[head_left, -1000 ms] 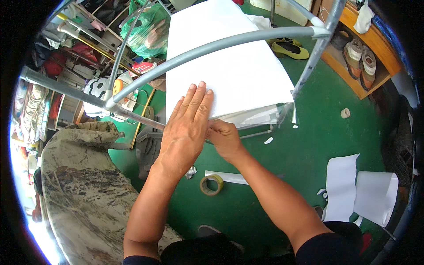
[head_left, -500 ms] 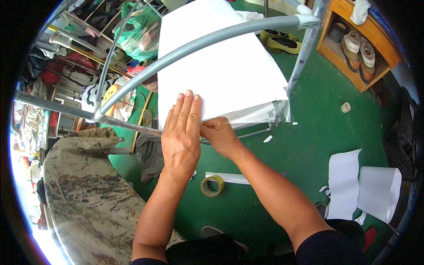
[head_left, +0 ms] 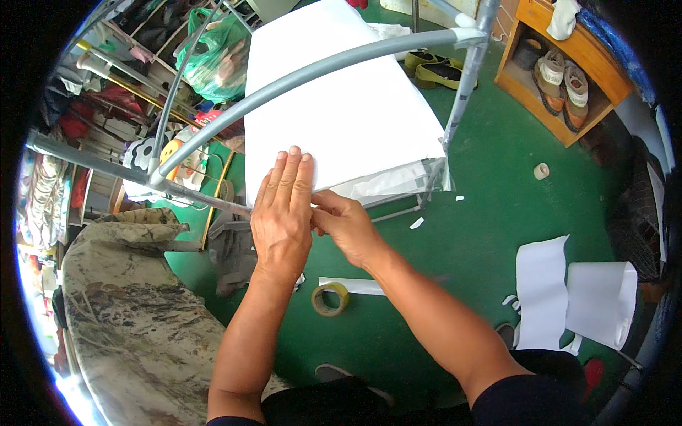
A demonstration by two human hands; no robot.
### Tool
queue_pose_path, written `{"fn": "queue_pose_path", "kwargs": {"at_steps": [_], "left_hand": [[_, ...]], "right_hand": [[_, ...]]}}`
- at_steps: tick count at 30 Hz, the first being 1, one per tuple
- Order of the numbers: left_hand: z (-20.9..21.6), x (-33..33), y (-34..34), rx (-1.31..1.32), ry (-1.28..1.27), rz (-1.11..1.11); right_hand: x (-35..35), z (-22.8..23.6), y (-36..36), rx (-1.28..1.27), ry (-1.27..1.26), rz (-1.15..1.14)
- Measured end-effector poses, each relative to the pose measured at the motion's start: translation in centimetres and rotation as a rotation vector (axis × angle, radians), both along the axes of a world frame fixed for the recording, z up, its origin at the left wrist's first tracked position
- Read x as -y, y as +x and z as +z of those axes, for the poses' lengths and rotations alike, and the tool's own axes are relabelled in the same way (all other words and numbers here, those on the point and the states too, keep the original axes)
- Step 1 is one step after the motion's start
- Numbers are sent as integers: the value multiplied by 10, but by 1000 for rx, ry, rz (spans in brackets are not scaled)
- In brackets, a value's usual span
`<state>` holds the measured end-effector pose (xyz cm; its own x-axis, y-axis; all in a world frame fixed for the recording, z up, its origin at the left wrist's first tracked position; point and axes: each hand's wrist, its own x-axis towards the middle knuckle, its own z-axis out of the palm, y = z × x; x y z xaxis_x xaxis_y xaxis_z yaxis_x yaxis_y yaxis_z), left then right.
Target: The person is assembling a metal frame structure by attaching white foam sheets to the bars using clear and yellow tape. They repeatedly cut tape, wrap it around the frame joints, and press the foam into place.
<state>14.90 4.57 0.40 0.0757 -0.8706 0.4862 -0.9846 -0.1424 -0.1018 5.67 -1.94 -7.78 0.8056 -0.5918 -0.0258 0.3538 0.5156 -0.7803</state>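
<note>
A large white sheet (head_left: 341, 117) is spread over a grey metal tube frame (head_left: 327, 67). My left hand (head_left: 282, 216) lies flat on the sheet's near edge, its fingers stretched out and together, pointing away from me. Just right of it, my right hand (head_left: 348, 226) is at the same edge with bent fingers drawn together. Its fingertips are partly hidden beside the left hand, so what they grip does not show. Clear tape (head_left: 432, 174) and a folded-down flap (head_left: 383, 183) show at the sheet's near right corner.
A tape roll (head_left: 330, 299) and a white strip (head_left: 359, 286) are on the green floor. Cut white sheets (head_left: 543, 291) lie at right. Camouflage cloth (head_left: 135, 298) drapes at left. Shoes stand in a wooden cabinet (head_left: 568, 78). A green plastic bag (head_left: 217, 60) sits at far left.
The whole view has shifted slightly, with the scene moving left. My right hand's fingers have turned a little at the sheet's edge. The left hand still presses flat on the sheet.
</note>
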Motion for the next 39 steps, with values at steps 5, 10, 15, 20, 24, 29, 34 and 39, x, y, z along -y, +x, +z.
{"fn": "queue_pose_path", "kwargs": {"at_steps": [5, 10, 15, 20, 24, 29, 34, 39], "left_hand": [[0, 1, 0, 9, -47, -3], [1, 0, -3, 25, -27, 29], [1, 1, -5, 27, -12, 33], [3, 1, -7, 9, 7, 37], [2, 2, -6, 18, 11, 48], [3, 3, -7, 26, 1, 68], [2, 5, -7, 27, 0, 58], [4, 5, -8, 25, -6, 51]], "right_hand": [[8, 1, -26, 11, 117, -229], [21, 4, -47, 101, 147, -533], [37, -4, -61, 102, 81, -597], [50, -9, -60, 63, 43, -576], [51, -9, -55, 47, 84, -597], [51, -1, -48, 29, 74, -626], [49, 2, -41, 58, 156, -662], [51, 6, -38, 107, 226, -633]]}}
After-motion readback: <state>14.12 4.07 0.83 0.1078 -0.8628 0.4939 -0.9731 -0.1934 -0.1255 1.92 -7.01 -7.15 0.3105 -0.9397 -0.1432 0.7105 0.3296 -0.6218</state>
